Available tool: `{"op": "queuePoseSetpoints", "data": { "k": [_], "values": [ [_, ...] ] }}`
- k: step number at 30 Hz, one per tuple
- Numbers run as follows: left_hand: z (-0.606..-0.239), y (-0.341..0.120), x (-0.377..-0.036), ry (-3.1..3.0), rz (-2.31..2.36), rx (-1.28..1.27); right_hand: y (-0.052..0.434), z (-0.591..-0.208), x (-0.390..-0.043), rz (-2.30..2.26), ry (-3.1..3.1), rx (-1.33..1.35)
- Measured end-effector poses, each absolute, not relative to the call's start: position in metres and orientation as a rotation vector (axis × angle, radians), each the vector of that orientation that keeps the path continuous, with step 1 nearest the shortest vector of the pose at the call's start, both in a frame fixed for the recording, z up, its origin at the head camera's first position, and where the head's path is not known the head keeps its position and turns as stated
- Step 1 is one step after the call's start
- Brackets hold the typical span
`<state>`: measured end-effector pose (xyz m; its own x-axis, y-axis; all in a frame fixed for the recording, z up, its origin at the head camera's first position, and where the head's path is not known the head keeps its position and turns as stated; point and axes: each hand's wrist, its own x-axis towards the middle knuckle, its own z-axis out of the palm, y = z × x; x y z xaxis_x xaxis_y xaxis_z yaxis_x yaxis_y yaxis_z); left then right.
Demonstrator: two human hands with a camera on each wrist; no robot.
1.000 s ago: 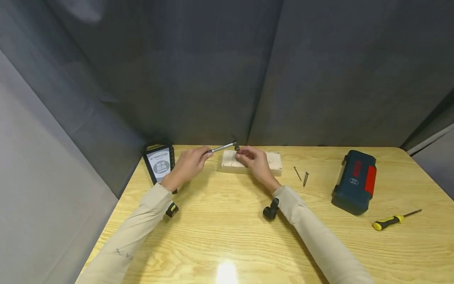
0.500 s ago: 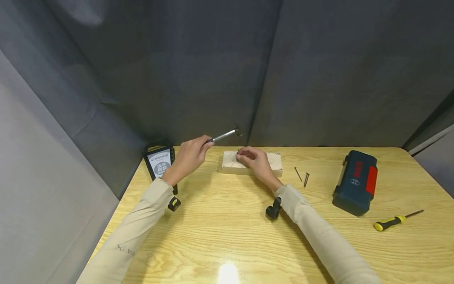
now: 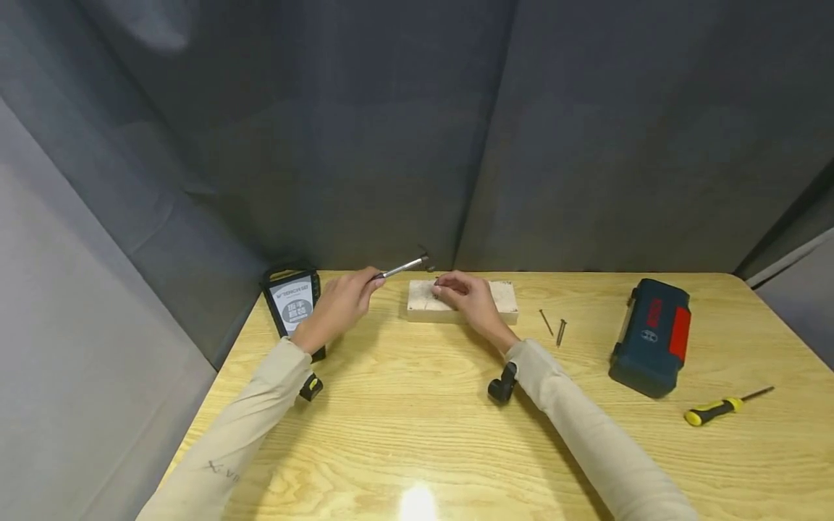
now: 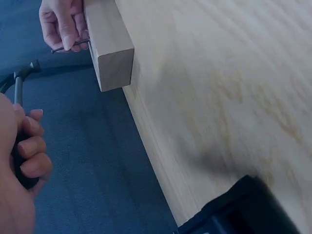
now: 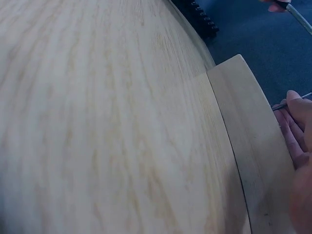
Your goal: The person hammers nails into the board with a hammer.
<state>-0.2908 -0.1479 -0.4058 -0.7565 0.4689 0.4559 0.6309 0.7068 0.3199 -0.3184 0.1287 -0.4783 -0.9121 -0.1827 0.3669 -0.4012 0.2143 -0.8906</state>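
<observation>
My left hand grips the dark handle of a small claw hammer, its fingers wrapped round it. The hammer's head hangs in the air, a short way off the nail's head. With thumb and fingers, my right hand pinches a nail that stands out from the top of a pale wooden block. At the block's surface the nail's point is partly hidden by the fingers, so its depth cannot be told. The block lies lengthwise near the table's back edge.
Two loose fasteners lie right of the block. Farther right are a dark blue Bosch case and a yellow-and-black screwdriver. A black case with a printed label stands by the left forearm. A dark curtain hangs behind the table.
The left hand raised the hammer off the nail, then brought it partway down again. The right hand stays at the nail, and the block keeps its place.
</observation>
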Motion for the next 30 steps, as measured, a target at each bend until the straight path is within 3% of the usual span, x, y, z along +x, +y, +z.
{"op": "queuePoseSetpoints", "data": {
  "k": [21, 30],
  "values": [
    [-0.398, -0.135, -0.302, -2.59, -0.588, -0.93, 0.131, -0.474, -0.32, 1.784, -2.282, 0.563],
    [-0.391, -0.141, -0.294, -2.293, -0.976, -0.851, 0.127, -0.482, -0.32, 1.741, -2.28, 0.574]
  ]
}}
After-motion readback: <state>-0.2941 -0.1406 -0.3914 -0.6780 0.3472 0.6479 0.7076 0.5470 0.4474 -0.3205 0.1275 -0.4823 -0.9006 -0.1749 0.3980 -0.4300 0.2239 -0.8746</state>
